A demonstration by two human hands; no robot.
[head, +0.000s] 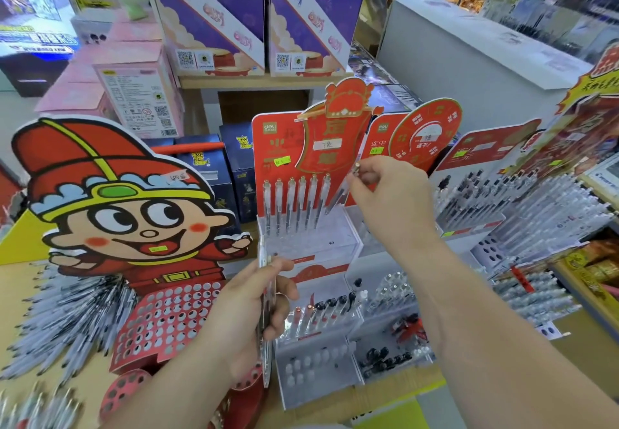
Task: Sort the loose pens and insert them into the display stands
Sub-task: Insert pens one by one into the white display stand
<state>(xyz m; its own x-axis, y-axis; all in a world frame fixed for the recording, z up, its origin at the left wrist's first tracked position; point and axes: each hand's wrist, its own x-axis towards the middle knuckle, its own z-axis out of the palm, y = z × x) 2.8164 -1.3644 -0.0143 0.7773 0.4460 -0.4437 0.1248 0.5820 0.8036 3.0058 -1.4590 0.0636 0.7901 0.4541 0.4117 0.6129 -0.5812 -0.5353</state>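
A clear tiered display stand (338,244) with a red backboard stands in the middle. Several clear pens (290,204) are upright in its back row. My right hand (385,201) pinches one clear pen (338,196) near its top, tilted, with its tip at the right end of that row. My left hand (248,314) grips a small bundle of clear pens (266,298), held upright in front of the stand. Lower tiers hold a few black-capped pens (338,306).
A red cartoon-figure stand (167,321) with many holes sits at the left, with pens fanned around it (67,314). More filled pen displays (522,201) line the right. Purple boxes (214,16) stand behind on a shelf.
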